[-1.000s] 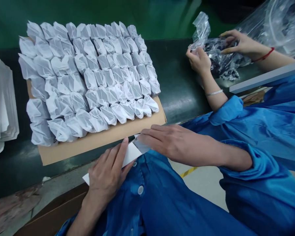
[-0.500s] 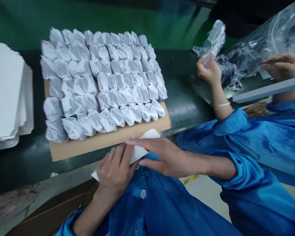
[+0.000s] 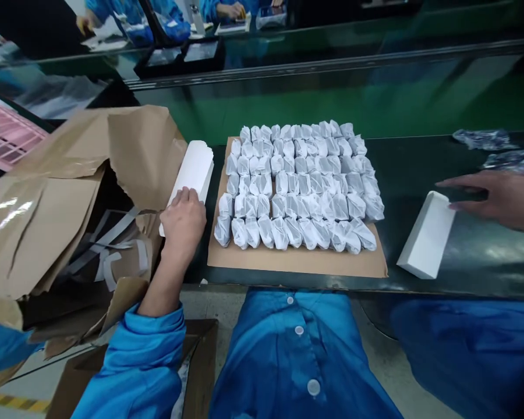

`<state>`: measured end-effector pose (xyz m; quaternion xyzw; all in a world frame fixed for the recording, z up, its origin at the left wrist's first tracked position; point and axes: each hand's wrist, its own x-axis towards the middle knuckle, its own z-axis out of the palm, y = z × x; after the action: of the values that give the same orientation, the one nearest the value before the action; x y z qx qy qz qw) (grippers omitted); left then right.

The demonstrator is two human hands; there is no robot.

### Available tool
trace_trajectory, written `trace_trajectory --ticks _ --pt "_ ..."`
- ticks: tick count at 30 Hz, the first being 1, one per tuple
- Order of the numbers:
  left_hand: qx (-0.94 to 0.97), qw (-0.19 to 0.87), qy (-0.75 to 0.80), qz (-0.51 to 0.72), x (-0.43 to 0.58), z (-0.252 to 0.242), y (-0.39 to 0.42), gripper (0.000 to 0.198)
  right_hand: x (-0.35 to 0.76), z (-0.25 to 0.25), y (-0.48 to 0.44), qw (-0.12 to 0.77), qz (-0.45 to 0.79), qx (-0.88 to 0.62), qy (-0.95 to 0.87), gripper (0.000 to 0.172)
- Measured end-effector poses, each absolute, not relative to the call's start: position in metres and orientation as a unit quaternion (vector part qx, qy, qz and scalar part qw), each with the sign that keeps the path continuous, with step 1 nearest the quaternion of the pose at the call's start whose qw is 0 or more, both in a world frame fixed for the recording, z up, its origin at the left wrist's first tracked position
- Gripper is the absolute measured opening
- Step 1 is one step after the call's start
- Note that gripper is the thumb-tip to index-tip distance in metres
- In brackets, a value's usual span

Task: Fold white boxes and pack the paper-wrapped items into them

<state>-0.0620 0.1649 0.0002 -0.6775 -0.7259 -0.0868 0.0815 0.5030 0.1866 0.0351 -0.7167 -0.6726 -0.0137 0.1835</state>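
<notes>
My left hand (image 3: pixel 184 220) lies over the near end of a stack of flat white cartons (image 3: pixel 195 166), fingers curled together on the top one. My right hand (image 3: pixel 506 199) reaches in from the right edge, slightly blurred, with index finger and thumb spread apart. Its thumb tip is at the far end of a white folded box (image 3: pixel 428 235), a long narrow one lying on the dark bench. Whether the thumb touches the box is hard to tell. Between my hands, several rows of items wrapped in white tissue (image 3: pixel 297 186) stand on a cardboard sheet (image 3: pixel 288 261).
At the left a big torn cardboard box (image 3: pixel 126 256) with paper strips inside stands close to my left arm. Clear plastic bags (image 3: pixel 484 139) lie at the back right of the bench (image 3: pixel 397 174). Beyond the green divider, other people's hands (image 3: pixel 231 10) work. A pink crate (image 3: pixel 9 134) is at far left.
The view has swung left. My hands have parted: the white carton they held between them is now a box on the bench at the right, and my left hand is on the stack.
</notes>
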Motion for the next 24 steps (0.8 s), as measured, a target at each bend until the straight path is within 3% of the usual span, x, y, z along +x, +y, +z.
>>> trace_trajectory --ticks 2,3,5,7,8,11,14,19,24 --pt "-0.669 0.097 -0.730 -0.101 -0.059 -0.003 0.164 0.032 0.480 0.036 0.182 0.090 -0.071 -0.694 -0.711 0.072" --pt "-0.663 0.105 -0.733 -0.110 -0.058 -0.003 0.162 0.032 0.463 0.039 0.172 0.085 -0.094 -0.664 -0.737 0.068" --pt "-0.653 0.119 -0.737 -0.128 -0.057 -0.002 0.155 0.032 0.418 0.045 0.143 0.174 -0.079 -0.598 -0.778 0.053" --pt "-0.643 0.139 -0.731 -0.179 -0.055 -0.003 0.147 0.034 0.362 0.049 0.109 0.296 0.059 -0.520 -0.799 0.036" --pt "-0.637 0.151 -0.725 -0.215 -0.053 -0.004 0.143 0.035 0.332 0.049 0.095 0.314 0.171 -0.493 -0.793 0.036" --pt "-0.610 0.190 -0.693 -0.334 -0.039 -0.010 0.130 0.034 0.245 0.043 0.074 0.321 0.489 -0.424 -0.691 0.050" --pt "-0.576 0.214 -0.684 -0.392 -0.032 -0.011 0.124 0.030 0.187 0.032 0.084 0.379 0.638 -0.369 -0.560 0.062" --pt "-0.555 0.215 -0.720 -0.358 -0.066 0.005 0.143 0.037 0.168 0.018 0.096 0.399 0.669 -0.350 -0.521 0.062" --pt "-0.621 0.147 -0.715 -0.286 -0.086 0.003 0.161 0.025 0.185 0.016 0.085 0.386 0.642 -0.375 -0.545 0.059"
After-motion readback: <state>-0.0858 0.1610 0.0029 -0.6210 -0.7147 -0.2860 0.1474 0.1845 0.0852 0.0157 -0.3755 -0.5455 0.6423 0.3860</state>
